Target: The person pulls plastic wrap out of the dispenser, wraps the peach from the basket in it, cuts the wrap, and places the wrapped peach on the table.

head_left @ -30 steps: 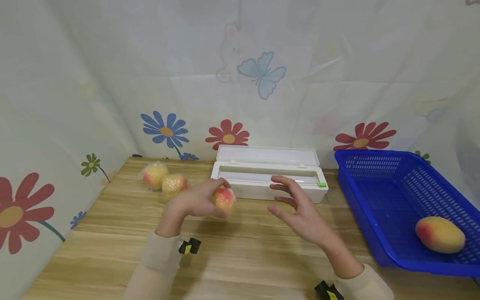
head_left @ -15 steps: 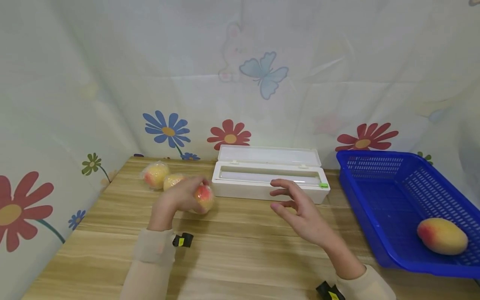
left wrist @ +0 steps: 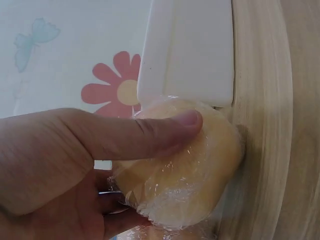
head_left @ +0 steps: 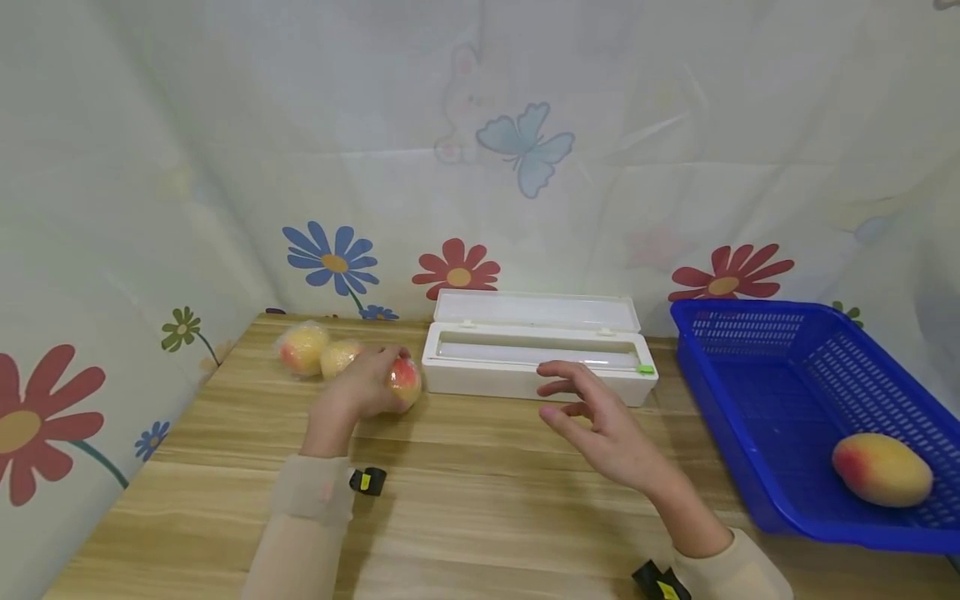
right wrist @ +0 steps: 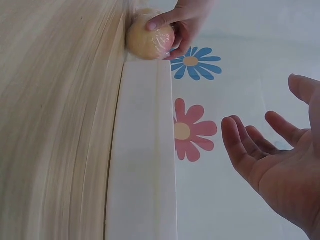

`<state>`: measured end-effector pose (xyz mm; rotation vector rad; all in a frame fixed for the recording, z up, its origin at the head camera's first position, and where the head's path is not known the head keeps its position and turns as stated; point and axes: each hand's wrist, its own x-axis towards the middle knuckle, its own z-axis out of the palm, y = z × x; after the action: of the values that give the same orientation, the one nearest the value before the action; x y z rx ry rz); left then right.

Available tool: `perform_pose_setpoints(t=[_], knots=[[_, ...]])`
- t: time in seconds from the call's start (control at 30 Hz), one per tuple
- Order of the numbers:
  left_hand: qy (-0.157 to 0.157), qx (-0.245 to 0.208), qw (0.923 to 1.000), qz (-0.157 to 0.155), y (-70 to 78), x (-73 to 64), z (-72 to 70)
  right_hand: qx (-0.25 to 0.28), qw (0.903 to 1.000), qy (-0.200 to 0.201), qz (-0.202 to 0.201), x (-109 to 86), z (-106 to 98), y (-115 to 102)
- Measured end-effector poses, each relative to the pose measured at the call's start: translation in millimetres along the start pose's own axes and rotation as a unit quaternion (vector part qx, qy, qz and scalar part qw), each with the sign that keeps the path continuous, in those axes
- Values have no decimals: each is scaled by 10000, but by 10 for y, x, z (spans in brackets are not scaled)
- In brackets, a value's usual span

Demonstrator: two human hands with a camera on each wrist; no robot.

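My left hand [head_left: 362,387] holds a yellow-and-red mango [head_left: 406,380] wrapped in clear film. In the left wrist view the thumb lies over the wrapped mango [left wrist: 185,170], which sits against the tabletop by the end of a white box. Two more film-wrapped mangoes stand just left of that hand: one [head_left: 302,347] at the far left, the other [head_left: 338,357] partly behind the fingers. My right hand [head_left: 603,433] hovers in front of the white cling film box [head_left: 480,379], fingers loosely bent and holding nothing. The box lid is up, with a pale roll [head_left: 536,355] inside.
On the right stands a blue plastic basket [head_left: 765,487] with one mango [head_left: 882,470] inside that shows no wrap. A green slider [head_left: 645,369] sits at the box's right end. A flower-printed curtain [head_left: 600,225] hangs behind the wooden table [head_left: 465,517].
The left hand has carried the wrapped mango leftward and lowered it to the table beside the other two wrapped ones. The right hand has stayed almost still.
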<state>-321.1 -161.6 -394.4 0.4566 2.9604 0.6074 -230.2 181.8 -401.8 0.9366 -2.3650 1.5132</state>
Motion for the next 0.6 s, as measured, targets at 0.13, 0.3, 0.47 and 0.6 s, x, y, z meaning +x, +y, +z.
perform_pose_setpoints(t=[0.13, 0.3, 0.47, 0.6], knots=[[6, -10, 9999, -112, 4, 9, 19, -112, 9999, -89, -41, -6, -18, -35], [-35, 28, 9999, -139, 17, -1, 19, -355, 9990, -208, -153, -38, -78, -129], [-14, 26, 10000, -42, 36, -8, 6, -690, 9970, -109, -323, -94, -200, -274], [-12, -12, 10000, -16, 57, -17, -3, -1026, 9933, 100, -519, -148, -322, -391]])
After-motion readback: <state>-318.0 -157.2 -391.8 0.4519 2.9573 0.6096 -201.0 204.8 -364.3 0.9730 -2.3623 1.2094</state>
